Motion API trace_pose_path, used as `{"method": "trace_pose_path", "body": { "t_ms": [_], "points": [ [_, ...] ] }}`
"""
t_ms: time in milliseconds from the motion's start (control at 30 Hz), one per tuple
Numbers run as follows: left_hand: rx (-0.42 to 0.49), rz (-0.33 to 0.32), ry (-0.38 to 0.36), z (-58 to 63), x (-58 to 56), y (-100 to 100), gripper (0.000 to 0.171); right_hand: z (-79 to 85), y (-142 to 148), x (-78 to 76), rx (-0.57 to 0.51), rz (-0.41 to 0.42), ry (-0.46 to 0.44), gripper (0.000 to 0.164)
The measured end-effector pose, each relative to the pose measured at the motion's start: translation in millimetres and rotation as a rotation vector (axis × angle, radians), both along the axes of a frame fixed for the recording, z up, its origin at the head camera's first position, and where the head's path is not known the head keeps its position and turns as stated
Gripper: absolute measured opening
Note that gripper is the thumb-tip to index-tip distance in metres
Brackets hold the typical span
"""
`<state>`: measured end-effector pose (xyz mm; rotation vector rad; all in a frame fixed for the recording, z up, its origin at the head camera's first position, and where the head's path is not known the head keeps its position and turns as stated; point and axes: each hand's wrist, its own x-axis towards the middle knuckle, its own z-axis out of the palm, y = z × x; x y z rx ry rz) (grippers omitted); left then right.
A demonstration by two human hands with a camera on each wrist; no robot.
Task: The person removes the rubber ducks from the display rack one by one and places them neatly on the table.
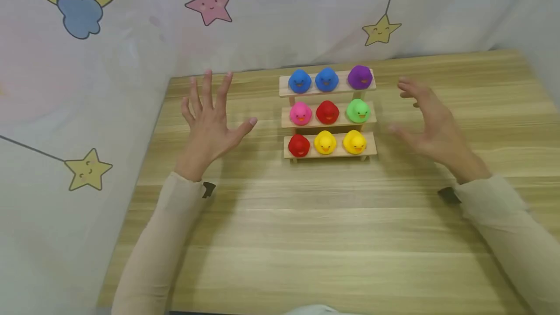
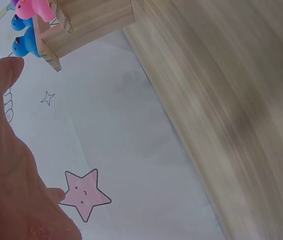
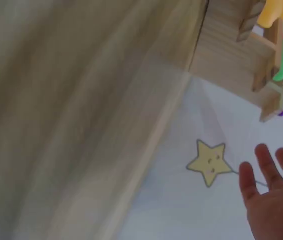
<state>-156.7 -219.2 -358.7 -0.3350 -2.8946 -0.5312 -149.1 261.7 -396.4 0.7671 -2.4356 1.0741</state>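
A small three-tier wooden stand (image 1: 332, 153) holds several toy ducks in rows. Two blue ducks, one of them this blue duck (image 1: 299, 81), and a purple duck (image 1: 360, 78) sit on top. The middle tier carries a pink duck (image 1: 300, 113), a red duck (image 1: 327, 113) and a green duck (image 1: 358, 111). Below are another red duck (image 1: 299, 146) and two yellow ducks (image 1: 325, 143). Left of the stand, my left hand (image 1: 210, 130) hovers with fingers spread, touching nothing. To its right, my right hand (image 1: 442, 128) is raised with relaxed fingers, also holding nothing.
The stand rests on a wood-grain table (image 1: 306, 237) toward its back edge. Behind and to the left hangs a pale curtain (image 1: 262, 23) printed with stars, a moon and a cloud. Dark straps or mounts show at both cuffs.
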Motion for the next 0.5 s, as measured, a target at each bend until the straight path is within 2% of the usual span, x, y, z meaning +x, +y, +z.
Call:
{"method": "trace_pose_path", "body": {
  "t_ms": [67,167,333,500],
  "points": [
    [0.005,0.002,0.004,0.4,0.5,0.5,0.107,-1.5,-3.1,2.9,-0.007,0.011,-0.062,0.103],
    [0.011,0.001,0.003,0.8,0.7,0.8,0.107,-2.7,-6.8,6.5,-0.015,0.021,-0.139,0.109],
    [0.012,-0.003,-0.008,0.0,1.1,1.2,0.108,-4.3,-11.1,7.3,-0.014,0.067,-0.185,0.103],
    [0.004,-0.01,-0.004,-1.5,1.5,2.5,0.109,-7.7,-14.4,7.5,0.059,0.087,-0.202,0.095]
  ]
}}
